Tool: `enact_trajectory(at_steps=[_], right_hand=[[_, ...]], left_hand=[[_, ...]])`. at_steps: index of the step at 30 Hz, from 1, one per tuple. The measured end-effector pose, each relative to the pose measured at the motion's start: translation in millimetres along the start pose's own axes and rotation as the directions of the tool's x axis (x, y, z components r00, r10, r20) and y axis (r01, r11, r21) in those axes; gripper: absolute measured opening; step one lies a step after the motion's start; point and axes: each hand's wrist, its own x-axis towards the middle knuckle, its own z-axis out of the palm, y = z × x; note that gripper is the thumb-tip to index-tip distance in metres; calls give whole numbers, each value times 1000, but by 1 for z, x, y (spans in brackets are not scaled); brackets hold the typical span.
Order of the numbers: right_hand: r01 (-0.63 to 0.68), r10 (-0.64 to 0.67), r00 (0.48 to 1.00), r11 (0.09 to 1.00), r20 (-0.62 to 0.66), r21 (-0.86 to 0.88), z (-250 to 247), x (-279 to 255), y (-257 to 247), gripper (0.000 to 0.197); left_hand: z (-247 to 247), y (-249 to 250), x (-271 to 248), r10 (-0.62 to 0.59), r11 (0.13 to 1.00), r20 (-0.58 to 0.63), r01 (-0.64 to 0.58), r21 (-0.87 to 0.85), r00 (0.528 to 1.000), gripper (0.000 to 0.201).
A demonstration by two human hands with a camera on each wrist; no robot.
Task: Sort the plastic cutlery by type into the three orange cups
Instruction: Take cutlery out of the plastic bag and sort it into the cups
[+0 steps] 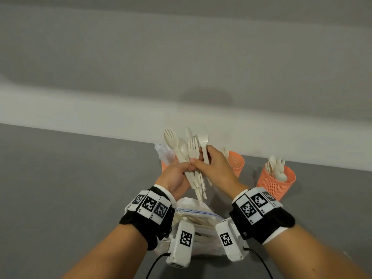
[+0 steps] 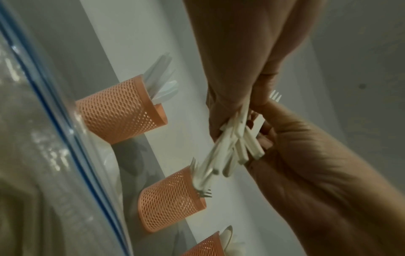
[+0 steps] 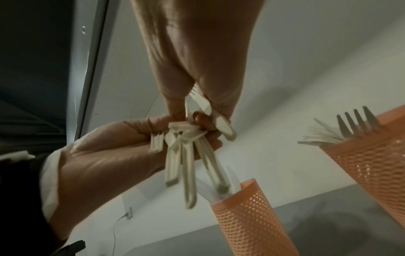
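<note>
Currently a mixed bundle of forks and spoons is gripped in the left hand above the zip bag; right hand fingers pinch one spoon. All three orange cups, knife cup, fork cup, spoon cup, are part-filled; sorting appears midway.

Left hand clenched, right hand pinching, hands touching

right wrist band tags "R1", "R2"

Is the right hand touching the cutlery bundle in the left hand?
Touching. The head view shows the right hand with thumb and fingers pinching a fork in the bundle that the left hand grips.
</note>
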Motion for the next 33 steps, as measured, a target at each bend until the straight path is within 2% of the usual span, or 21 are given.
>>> enact_trajectory(at_steps=[3, 6, 9, 14, 21, 29, 33], right_hand=[[21, -23, 998, 999, -53, -41, 1, 0, 3, 14], [16, -22, 996, 997, -82, -71, 3, 1, 9, 8], [12, -14, 997, 1000, -77, -23, 8, 0, 13, 7], [-6, 8, 999, 999, -45, 42, 8, -1, 13, 8], [-74, 66, 997, 963, 41, 261, 6, -6, 9, 23], [-85, 112, 993, 915, -46, 395, 9, -5, 12, 21], [-72, 100, 993, 931, -62, 358, 6, -5, 11, 21]], left_hand=[[1, -3, 2, 8, 1000, -43, -8, 6, 999, 49], [2, -6, 4, 28, 998, -115, -21, 63, 993, 39], [4, -8, 8, 40, 994, -184, -20, 108, 982, 36], [2, -7, 10, 54, 983, -226, -13, 181, 973, 35], [4, -5, 13, 100, 972, -222, -47, 230, 970, 33], [5, -10, 14, 125, 967, -204, -74, 243, 971, 40], [2, -11, 17, 109, 971, -235, -53, 235, 966, 24]])
